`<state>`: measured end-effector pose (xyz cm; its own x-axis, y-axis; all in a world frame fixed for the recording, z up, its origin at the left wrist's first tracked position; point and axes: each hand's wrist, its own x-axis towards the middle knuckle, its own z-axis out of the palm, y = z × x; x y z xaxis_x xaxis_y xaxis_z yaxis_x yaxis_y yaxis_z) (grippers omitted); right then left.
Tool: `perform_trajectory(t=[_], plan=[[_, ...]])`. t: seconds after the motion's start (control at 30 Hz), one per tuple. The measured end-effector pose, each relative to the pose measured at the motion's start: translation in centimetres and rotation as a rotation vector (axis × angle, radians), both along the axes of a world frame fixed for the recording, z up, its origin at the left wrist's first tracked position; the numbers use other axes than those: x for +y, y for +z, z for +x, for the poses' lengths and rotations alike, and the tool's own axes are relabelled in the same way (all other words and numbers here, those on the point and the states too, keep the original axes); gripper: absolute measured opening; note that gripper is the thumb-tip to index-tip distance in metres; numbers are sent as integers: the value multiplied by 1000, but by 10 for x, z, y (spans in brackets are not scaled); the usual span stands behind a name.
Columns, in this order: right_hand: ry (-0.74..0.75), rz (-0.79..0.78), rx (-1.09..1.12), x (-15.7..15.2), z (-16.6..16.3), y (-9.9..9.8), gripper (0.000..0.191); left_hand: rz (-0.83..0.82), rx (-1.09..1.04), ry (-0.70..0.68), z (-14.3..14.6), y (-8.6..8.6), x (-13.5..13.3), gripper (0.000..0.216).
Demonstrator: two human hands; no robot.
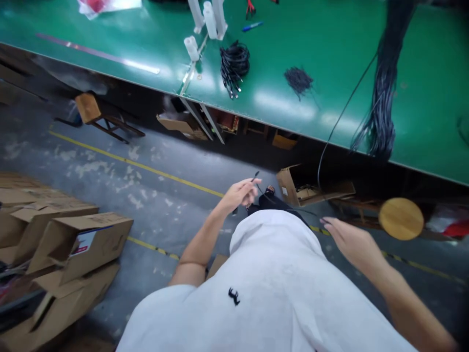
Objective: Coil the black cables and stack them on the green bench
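My left hand (240, 194) is pinched on the plug end of a thin black cable (331, 134), in front of my white shirt. That cable runs up over the edge of the green workbench (330, 44) to a long bundle of black cables (384, 98) hanging over the bench edge. My right hand (348, 239) hovers lower right, fingers loosely extended, holding nothing. A coiled black cable bundle (234, 63) and a small pile of black ties (298, 79) lie on the bench.
White cylinders (208, 19) and a blue pen (252, 26) sit at the bench's far side. A round wooden stool (401, 218) stands right. An open carton (304, 188) lies under the bench. Cardboard boxes (69, 244) pile up left. A square stool (90, 108) is far left.
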<state>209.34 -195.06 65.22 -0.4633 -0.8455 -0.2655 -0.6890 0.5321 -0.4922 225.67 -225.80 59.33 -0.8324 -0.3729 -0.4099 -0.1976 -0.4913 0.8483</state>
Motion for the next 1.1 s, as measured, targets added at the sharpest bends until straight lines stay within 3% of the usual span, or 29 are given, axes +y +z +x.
perform_trajectory(t=[0.07,0.13,0.23,0.37,0.47,0.57,0.7,0.83,0.97,1.1], plan=[[131,-50,12,-28,-15,19,42,22,97,-125,-25,3,15,59],[227,-156,-113,-62,-30,35,37,52,205,-246,-45,6,28,58],[88,-338,-197,-113,-56,53,33,114,284,-347,-55,14,37,52],[-200,-440,-187,-161,-104,55,40,256,196,-244,-42,26,29,43],[-369,-423,-197,-183,-133,40,54,341,95,-80,-26,35,16,30],[-344,-303,-244,-195,-147,19,55,374,32,52,-13,42,5,22],[-240,-233,-180,-199,-157,-12,42,379,10,40,1,43,-6,26],[-253,-185,-179,-195,-172,-37,46,410,2,42,10,42,-14,26],[-220,-133,-224,-181,-187,-59,42,452,-22,270,17,49,-21,28],[-205,-49,-288,-160,-194,-83,37,350,35,534,23,60,-30,34]])
